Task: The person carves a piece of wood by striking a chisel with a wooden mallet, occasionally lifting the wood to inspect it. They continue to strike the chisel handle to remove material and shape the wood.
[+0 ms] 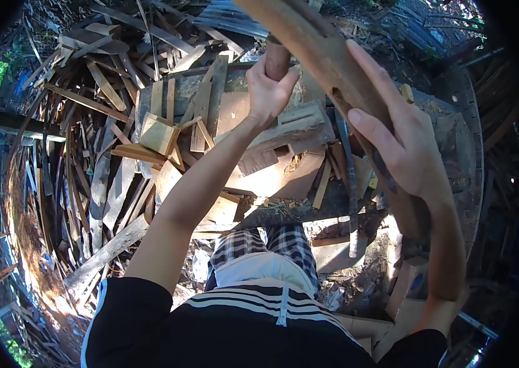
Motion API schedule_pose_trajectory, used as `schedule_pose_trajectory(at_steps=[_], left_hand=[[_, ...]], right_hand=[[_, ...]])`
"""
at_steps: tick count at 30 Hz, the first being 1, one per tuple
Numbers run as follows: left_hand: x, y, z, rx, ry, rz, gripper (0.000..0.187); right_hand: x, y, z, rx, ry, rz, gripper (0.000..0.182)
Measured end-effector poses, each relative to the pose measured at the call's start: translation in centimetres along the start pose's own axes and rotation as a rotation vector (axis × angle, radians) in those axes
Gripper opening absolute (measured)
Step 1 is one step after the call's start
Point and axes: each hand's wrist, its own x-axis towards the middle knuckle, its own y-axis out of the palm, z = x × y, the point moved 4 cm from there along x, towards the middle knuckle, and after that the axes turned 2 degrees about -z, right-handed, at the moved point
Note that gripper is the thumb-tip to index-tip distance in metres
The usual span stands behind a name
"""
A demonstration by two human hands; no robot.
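Note:
A long curved piece of wood (327, 55) with a slot and a small hole in its face is held up close to the camera, slanting from top middle to lower right. My right hand (410, 144) grips its right side, with the thumb on the face near the hole and a finger stretched along the edge. My left hand (267, 92) is closed around a round wooden bar (278, 59), whose upper end meets the underside of the curved piece. Below the hands lies a weathered wooden block (299, 127) with a long slot.
A dark worktable (278, 214) stands before me, bearing offcuts, shavings and a small box-shaped wooden piece (158, 134). Scrap boards (109, 86) are heaped to the left and behind. A thin dark bar (351, 184) reaches over the table's near edge.

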Motion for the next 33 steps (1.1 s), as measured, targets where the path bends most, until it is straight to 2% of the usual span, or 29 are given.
schedule_pose_trajectory(at_steps=[2, 3, 5, 7, 9, 12, 16, 20, 22, 26, 28, 30, 33], left_hand=[[0.1, -0.7, 0.4, 0.104, -0.084, 0.008, 0.022], [0.4, -0.9, 0.9, 0.083, -0.106, 0.001, 0.021], [1.2, -1.2, 1.2, 0.066, -0.131, -0.024, 0.021], [1.8, -1.2, 0.8, -0.046, -0.218, -0.031, 0.019], [2.7, -1.3, 1.4, -0.072, -0.226, -0.041, 0.018], [3.9, -1.8, 2.4, -0.118, -0.258, -0.048, 0.019], [5.4, -2.7, 4.5, -0.161, -0.388, -0.096, 0.022], [6.3, -2.8, 6.3, -0.226, -0.512, 0.002, 0.019], [5.9, -0.9, 5.9, -0.274, -0.568, 0.224, 0.015], [4.7, 2.1, 5.1, -0.248, -0.527, 0.448, 0.016], [3.7, 2.2, 3.2, -0.254, -0.513, 0.486, 0.016], [3.3, 0.7, 1.4, -0.126, -0.427, 0.350, 0.014], [3.9, -2.7, 0.5, -0.178, -0.360, 0.138, 0.017]], right_hand=[[-0.7, 1.1, -1.9, 0.164, -0.103, -0.265, 0.062], [-1.0, 2.7, -3.1, 0.170, -0.106, -0.253, 0.062], [-2.6, 5.7, -6.3, 0.159, 0.043, -0.328, 0.066], [-4.3, 9.1, -9.0, 0.243, 0.333, -0.114, 0.070], [-6.2, 13.3, -12.6, 0.214, 0.372, -0.100, 0.071], [-7.5, 16.6, -13.5, 0.168, 0.414, -0.120, 0.073], [-7.9, 18.7, -13.5, -0.008, 0.338, -0.168, 0.080], [-8.0, 19.3, -13.1, -0.036, 0.349, -0.214, 0.082], [-8.0, 19.5, -13.1, -0.052, 0.350, -0.214, 0.082], [-7.9, 19.3, -13.2, -0.034, 0.284, -0.258, 0.082], [-7.8, 19.3, -13.3, -0.037, 0.315, -0.235, 0.082], [-8.2, 19.5, -13.4, -0.037, 0.383, -0.214, 0.081], [-8.1, 19.9, -13.3, -0.081, 0.394, -0.229, 0.081]])
